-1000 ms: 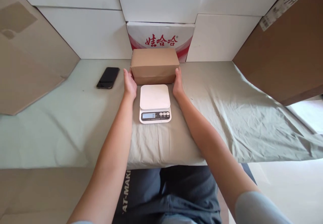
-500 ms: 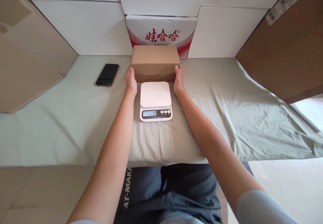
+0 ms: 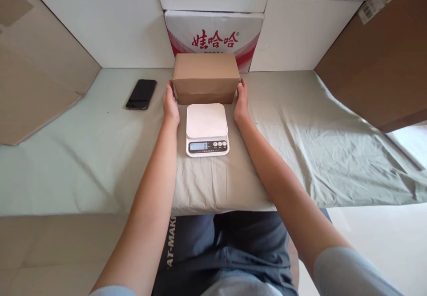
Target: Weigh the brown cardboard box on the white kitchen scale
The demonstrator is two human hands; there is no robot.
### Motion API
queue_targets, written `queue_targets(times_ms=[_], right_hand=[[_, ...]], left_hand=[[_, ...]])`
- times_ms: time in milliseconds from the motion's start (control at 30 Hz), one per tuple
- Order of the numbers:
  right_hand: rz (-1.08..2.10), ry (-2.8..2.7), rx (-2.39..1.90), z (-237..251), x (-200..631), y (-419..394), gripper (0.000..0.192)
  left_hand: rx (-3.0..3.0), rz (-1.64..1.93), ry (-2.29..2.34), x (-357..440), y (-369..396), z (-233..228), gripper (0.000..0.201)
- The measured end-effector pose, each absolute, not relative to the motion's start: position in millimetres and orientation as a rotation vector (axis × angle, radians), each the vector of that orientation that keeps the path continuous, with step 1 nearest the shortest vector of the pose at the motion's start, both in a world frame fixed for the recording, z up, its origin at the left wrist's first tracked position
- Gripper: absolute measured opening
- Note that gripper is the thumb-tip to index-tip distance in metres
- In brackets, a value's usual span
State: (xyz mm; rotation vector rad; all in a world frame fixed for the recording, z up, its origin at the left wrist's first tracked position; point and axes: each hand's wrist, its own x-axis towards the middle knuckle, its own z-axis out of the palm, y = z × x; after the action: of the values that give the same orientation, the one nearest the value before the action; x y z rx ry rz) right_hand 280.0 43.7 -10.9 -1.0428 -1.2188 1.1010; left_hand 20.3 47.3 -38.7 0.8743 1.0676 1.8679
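A makeshift packing or shipping corner: stacked white cartons [image 3: 100, 29], brown cardboard [image 3: 383, 55], and a digital scale [image 3: 207, 129] on a cloth-covered table [image 3: 316, 153] (wrinkled green sheet).

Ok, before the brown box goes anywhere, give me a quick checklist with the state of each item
1. Left hand against the left end of the brown box: ok, it touches.
2. Right hand against the right end: ok, it touches.
3. Firm grip on the box: cannot tell; the hands are flat against its sides.
4. Scale platform bare: ok, nothing lies on it.
5. Scale display at zero: ok, it seems to show 0.
6. Phone away from the hands: ok, it lies on the cloth to the left, apart from the box and scale.
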Motion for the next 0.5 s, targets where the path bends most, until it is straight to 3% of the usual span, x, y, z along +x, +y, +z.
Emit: queue_targets(times_ms=[133,500], right_hand=[[1.052,-1.084,-1.07,-6.9,279.2,39.0,0.068],[1.08,-1.075,-0.983,-10.4,279.1,42.2,0.065]], left_hand=[[0.834,1.836,1.078,16.2,42.6,-34.6,0.05],[0.755,1.825,1.048,23.8,33.8,-24.3,0.052]])
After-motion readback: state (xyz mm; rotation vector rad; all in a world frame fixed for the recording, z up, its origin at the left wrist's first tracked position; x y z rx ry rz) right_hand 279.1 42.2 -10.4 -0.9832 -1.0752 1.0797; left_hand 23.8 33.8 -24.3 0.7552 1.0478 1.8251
